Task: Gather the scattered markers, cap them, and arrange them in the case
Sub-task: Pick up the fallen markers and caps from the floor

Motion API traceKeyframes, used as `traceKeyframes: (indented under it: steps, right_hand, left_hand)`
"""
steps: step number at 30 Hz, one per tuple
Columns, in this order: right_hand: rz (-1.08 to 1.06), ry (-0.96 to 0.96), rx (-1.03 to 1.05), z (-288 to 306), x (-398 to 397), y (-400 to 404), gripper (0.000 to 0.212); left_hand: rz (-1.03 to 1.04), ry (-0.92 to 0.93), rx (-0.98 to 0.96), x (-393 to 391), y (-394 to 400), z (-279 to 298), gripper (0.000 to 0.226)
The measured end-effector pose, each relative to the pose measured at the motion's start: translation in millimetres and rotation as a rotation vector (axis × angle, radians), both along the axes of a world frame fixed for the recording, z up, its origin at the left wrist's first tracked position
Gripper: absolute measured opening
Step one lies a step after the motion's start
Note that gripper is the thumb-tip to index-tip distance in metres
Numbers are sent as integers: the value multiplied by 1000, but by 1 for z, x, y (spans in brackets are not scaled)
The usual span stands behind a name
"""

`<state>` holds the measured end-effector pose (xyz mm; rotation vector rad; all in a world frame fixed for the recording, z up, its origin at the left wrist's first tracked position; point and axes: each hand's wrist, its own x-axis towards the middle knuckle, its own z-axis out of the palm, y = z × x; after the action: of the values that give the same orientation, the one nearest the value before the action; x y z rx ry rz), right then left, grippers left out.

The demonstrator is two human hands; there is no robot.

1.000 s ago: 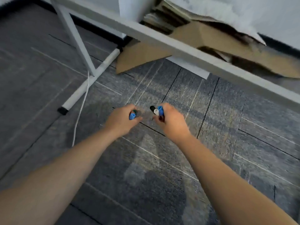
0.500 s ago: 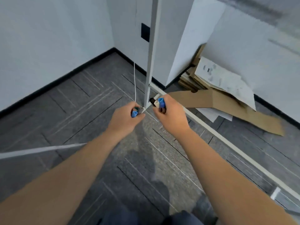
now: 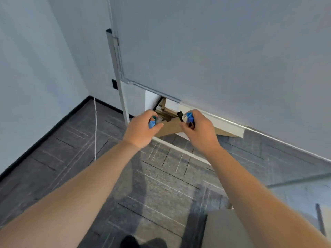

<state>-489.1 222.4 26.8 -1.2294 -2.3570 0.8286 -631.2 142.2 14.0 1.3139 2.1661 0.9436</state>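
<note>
My left hand (image 3: 141, 130) is closed around a small bundle: a blue marker cap (image 3: 151, 124) sticks out by the thumb, with a teal end and a grey piece beside it. My right hand (image 3: 198, 132) grips markers too; a blue cap (image 3: 189, 117) and a black-and-white marker end (image 3: 180, 115) poke out above the fingers. Both hands are held up side by side, a short gap apart, above the carpet in front of a whiteboard. No case is visible in the head view.
A large whiteboard (image 3: 215, 51) on a metal stand fills the upper right, its tray ledge (image 3: 231, 125) just behind my hands. Flattened cardboard (image 3: 170, 127) lies behind it. A thin white cord (image 3: 95, 126) hangs at left. Grey carpet tiles (image 3: 161, 176) cover the floor.
The view has swung upward from the floor to the whiteboard face. Both hands kept their grip on the markers and stayed close together.
</note>
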Motion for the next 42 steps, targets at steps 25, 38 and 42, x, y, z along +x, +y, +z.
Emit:
traceKeyframes:
  steps: [25,38,42]
  right_hand:
    - [-1460,-44,-11,74,482,-173,10]
    - [-2117,-140,-147,35,541,-389,39]
    - [-2172,-164,-271,16,563,-443,24]
  left_hand:
    - [-1348,14,42,513,44,91,23]
    - [-2010,84,-10,660,-114,55,16]
    - [-2111,146,-17,699,-166,36,18]
